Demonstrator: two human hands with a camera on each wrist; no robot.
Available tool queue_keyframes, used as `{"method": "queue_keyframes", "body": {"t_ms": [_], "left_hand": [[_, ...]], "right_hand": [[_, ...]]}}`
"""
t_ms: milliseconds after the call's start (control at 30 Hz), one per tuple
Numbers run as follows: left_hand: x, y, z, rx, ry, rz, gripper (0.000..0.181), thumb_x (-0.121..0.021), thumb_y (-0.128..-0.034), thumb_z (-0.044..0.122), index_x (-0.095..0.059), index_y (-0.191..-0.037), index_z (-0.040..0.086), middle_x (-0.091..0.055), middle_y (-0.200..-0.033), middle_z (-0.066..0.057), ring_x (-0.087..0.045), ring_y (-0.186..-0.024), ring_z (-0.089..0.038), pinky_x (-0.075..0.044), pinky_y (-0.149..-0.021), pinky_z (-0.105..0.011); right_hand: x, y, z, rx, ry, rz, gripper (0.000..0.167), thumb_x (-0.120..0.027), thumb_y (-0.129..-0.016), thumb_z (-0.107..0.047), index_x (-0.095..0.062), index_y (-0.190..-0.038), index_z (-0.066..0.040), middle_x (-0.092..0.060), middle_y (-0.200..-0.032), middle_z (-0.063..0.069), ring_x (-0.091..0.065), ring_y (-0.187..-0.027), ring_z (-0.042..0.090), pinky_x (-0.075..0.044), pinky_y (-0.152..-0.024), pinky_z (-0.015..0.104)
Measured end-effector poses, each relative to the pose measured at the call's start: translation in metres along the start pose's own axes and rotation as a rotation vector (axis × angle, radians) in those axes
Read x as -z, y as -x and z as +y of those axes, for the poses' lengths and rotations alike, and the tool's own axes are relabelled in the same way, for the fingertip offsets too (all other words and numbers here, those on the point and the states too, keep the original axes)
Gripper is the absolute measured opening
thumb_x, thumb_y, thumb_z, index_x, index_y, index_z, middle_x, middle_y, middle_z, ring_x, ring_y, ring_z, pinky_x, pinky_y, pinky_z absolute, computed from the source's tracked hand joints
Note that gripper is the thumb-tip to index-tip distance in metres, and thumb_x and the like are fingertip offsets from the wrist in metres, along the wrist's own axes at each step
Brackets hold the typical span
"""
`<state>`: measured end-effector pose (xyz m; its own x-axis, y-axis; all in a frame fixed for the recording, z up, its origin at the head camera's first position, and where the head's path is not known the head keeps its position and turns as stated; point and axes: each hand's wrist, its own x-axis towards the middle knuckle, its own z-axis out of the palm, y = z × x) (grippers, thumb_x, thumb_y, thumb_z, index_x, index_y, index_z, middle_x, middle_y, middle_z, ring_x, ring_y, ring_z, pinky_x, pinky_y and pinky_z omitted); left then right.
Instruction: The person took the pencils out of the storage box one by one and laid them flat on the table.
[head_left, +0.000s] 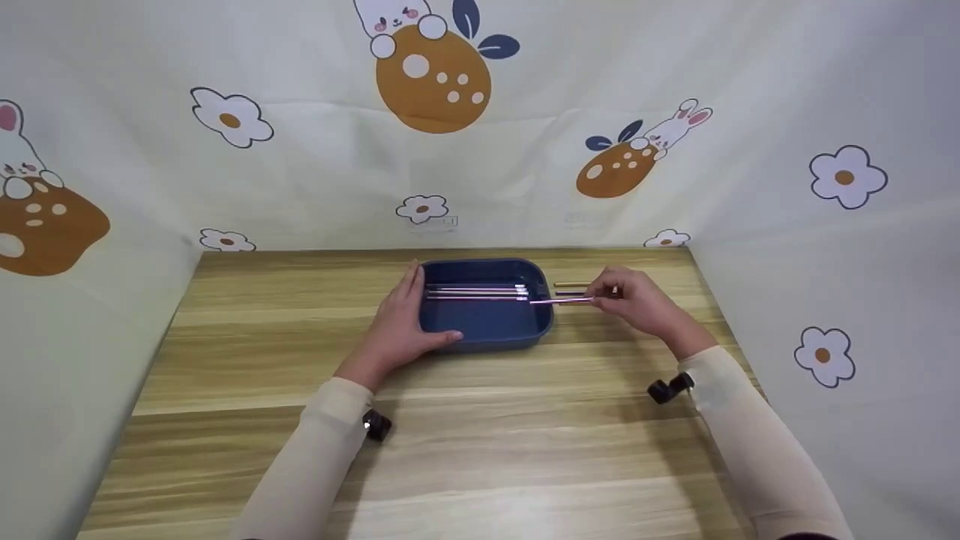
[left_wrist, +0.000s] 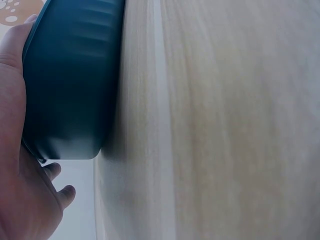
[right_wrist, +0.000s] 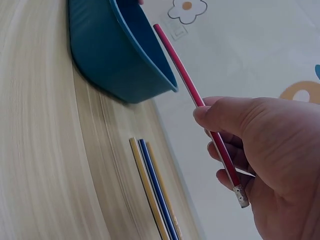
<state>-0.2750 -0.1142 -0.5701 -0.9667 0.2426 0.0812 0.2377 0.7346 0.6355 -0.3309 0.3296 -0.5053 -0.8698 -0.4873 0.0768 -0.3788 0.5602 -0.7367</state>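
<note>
A deep blue rectangular box [head_left: 487,321] stands on the wooden table, with several pencils [head_left: 476,289] lying lengthwise inside it, their silvery ends to the right. My left hand [head_left: 397,322] grips the box's left end, thumb over the near rim and fingers along the left side. Between thumb and fingers, my right hand [head_left: 636,300] pinches a red pencil [right_wrist: 182,75] with a metal-capped end near the palm. Its other tip points left over the box's right rim. Below that hand, two yellow pencils [right_wrist: 145,185] and a blue pencil [right_wrist: 157,187] lie side by side on the table.
The wood-grain table [head_left: 480,450] spreads towards me. Pale cloth walls [head_left: 315,165] printed with rabbits and flowers enclose its back and sides. Small black cameras [head_left: 377,425] sit at both wrists.
</note>
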Motion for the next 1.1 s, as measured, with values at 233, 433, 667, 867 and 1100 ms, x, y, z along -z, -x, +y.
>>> {"method": "queue_keyframes", "body": {"t_ms": [233,433,667,867,1100], "left_hand": [[0.000,0.000,0.001,0.006,-0.004,0.000,0.146,-0.086,-0.0805,0.077,-0.004,-0.178,0.005,0.001,-0.186,-0.012,-0.013,-0.169,-0.041,-0.017,-0.134,-0.061],[0.000,0.000,0.002,0.018,0.004,0.000,0.144,-0.089,-0.0812,0.072,-0.004,-0.178,0.006,0.003,-0.187,-0.008,-0.012,-0.169,-0.041,-0.016,-0.135,-0.061],[0.000,0.001,0.003,0.020,0.002,-0.002,0.144,-0.090,-0.0812,0.069,-0.004,-0.178,0.005,0.001,-0.186,-0.011,-0.011,-0.169,-0.042,-0.016,-0.134,-0.063],[0.001,0.000,0.002,0.011,0.011,0.009,0.141,-0.092,-0.0821,0.065,-0.008,-0.177,0.003,-0.002,-0.186,-0.013,-0.014,-0.169,-0.040,-0.019,-0.134,-0.061],[0.001,0.001,0.002,0.012,0.012,0.009,0.141,-0.091,-0.0822,0.066,-0.008,-0.177,0.004,-0.001,-0.186,-0.011,-0.014,-0.169,-0.040,-0.017,-0.135,-0.061]], "right_hand": [[0.009,0.009,0.013,-0.007,0.008,0.033,0.009,-0.081,-0.101,-0.004,-0.086,-0.105,-0.011,-0.068,-0.097,0.008,-0.061,-0.085,0.021,-0.053,-0.069,0.022],[0.017,0.016,0.022,-0.016,0.044,0.066,0.008,-0.081,-0.100,-0.003,-0.086,-0.105,-0.008,-0.070,-0.098,0.008,-0.062,-0.089,0.021,-0.052,-0.073,0.022],[0.024,0.022,0.031,-0.014,0.076,0.097,0.007,-0.082,-0.099,-0.002,-0.085,-0.103,-0.007,-0.072,-0.098,0.008,-0.063,-0.088,0.018,-0.051,-0.073,0.022],[0.029,0.025,0.039,-0.051,0.109,0.099,0.010,-0.081,-0.100,-0.001,-0.086,-0.106,-0.008,-0.074,-0.100,0.007,-0.063,-0.089,0.019,-0.050,-0.074,0.023],[0.030,0.026,0.047,-0.065,0.112,0.116,0.010,-0.081,-0.099,0.001,-0.086,-0.106,-0.004,-0.075,-0.100,0.010,-0.063,-0.088,0.018,-0.050,-0.074,0.023]]}}
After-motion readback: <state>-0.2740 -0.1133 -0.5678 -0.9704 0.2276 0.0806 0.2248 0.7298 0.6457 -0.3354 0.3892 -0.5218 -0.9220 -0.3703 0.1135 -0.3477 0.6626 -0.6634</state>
